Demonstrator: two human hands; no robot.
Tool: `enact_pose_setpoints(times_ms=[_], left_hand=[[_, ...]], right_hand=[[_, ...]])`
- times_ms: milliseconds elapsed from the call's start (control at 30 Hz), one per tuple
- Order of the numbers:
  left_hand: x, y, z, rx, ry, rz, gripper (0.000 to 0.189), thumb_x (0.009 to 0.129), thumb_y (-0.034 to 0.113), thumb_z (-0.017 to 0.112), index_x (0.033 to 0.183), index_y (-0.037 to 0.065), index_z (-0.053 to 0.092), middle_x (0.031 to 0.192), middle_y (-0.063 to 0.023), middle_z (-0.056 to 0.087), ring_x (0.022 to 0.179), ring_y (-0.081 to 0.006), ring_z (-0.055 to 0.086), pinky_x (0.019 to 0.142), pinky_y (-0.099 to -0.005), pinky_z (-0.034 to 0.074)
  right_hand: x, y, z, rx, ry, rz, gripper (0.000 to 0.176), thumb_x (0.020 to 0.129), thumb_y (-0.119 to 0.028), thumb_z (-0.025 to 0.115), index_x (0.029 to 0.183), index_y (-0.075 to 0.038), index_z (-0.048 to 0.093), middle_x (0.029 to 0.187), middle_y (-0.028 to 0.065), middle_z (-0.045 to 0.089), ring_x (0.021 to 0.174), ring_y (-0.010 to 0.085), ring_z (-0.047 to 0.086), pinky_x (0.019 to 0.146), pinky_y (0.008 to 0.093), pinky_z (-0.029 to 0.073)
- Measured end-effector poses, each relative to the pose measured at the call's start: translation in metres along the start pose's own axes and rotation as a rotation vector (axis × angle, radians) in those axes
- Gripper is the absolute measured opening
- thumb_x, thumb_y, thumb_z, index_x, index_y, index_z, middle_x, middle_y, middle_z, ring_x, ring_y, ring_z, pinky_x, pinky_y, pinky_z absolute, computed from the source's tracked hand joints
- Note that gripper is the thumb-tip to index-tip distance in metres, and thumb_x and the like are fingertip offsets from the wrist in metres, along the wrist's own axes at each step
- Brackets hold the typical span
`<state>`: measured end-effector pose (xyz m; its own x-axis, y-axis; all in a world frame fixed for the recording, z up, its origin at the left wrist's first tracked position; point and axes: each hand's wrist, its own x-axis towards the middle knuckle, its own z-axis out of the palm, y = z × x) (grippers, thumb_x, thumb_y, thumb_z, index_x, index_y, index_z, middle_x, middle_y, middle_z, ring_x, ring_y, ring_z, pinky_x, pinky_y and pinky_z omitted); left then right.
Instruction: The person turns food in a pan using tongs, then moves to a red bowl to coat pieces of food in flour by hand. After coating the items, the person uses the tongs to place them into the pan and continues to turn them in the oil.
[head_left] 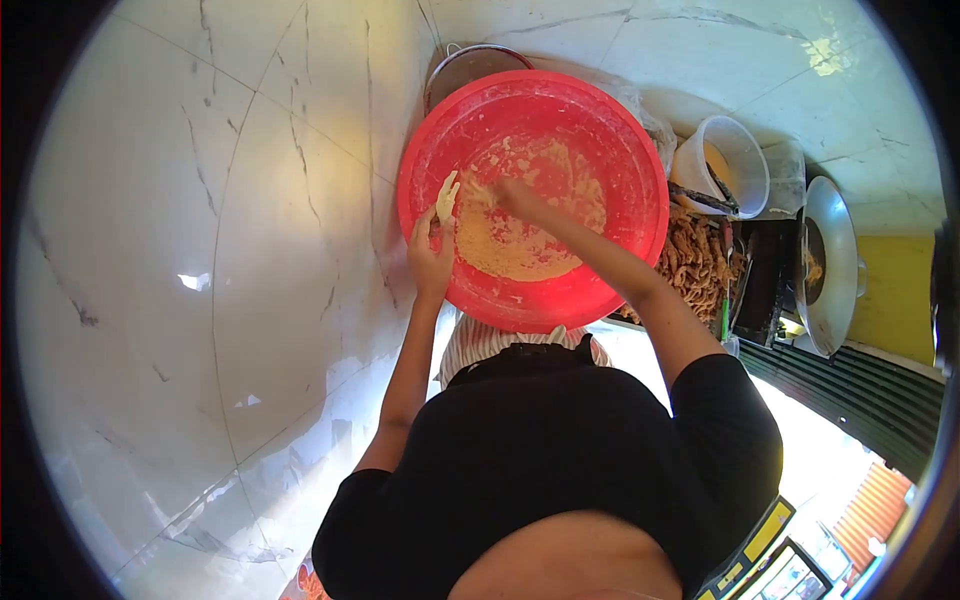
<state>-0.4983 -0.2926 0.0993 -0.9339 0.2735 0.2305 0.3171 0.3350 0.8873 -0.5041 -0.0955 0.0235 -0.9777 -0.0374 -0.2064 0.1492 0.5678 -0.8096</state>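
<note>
A large red basin (620, 150) holds yellowish, crumbly flour (520, 245) spread over its bottom. My left hand (430, 255) is at the basin's left edge, its fingers closed on a pale, floured piece (447, 197) that points upward. My right hand (515, 198) reaches across the basin to just above the flour, near its middle. It is blurred by motion, so its fingers and anything in them cannot be made out.
Right of the basin, a tray holds brown fried pieces (695, 255). Behind it stands a white tub (745, 160) with yellowish liquid. A large metal pan (840, 270) is farther right. Another round container (460, 68) sits behind the basin. A marbled wall (270, 220) bounds the left side.
</note>
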Motion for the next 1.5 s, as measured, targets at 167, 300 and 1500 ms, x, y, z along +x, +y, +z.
enact_pose_setpoints(times_ms=[167,300,1500], left_hand=[[0.001,0.008,0.001,0.013,0.024,0.006,0.029,0.08,0.018,0.054,0.102,-0.002,0.051,0.092,-0.0147,0.056,0.081,-0.0214,0.056,0.071,-0.0292,0.044],[0.0,0.006,0.0,0.003,0.02,-0.001,0.029,0.08,0.018,0.054,0.102,-0.002,0.052,0.092,-0.0143,0.056,0.082,-0.0215,0.056,0.072,-0.0292,0.043],[0.002,0.007,-0.002,-0.029,-0.015,0.01,0.029,0.081,0.017,0.052,0.103,-0.001,0.051,0.092,-0.0144,0.056,0.083,-0.0221,0.056,0.073,-0.0294,0.043]], right_hand=[[0.038,0.038,0.062,0.717,0.233,0.276,0.018,0.077,-0.01,0.042,0.085,0.002,0.052,0.088,0.0133,0.055,0.075,0.0197,0.053,0.063,0.0313,0.043],[0.001,0.029,0.074,0.235,0.09,-0.126,0.023,0.075,-0.01,0.045,0.089,0.007,0.05,0.089,0.0213,0.051,0.083,0.0311,0.051,0.072,0.0347,0.041],[0.051,0.045,0.005,0.131,0.403,0.057,0.026,0.07,0.0,0.054,0.094,0.009,0.051,0.087,0.0133,0.055,0.077,0.0196,0.055,0.06,0.0312,0.047]])
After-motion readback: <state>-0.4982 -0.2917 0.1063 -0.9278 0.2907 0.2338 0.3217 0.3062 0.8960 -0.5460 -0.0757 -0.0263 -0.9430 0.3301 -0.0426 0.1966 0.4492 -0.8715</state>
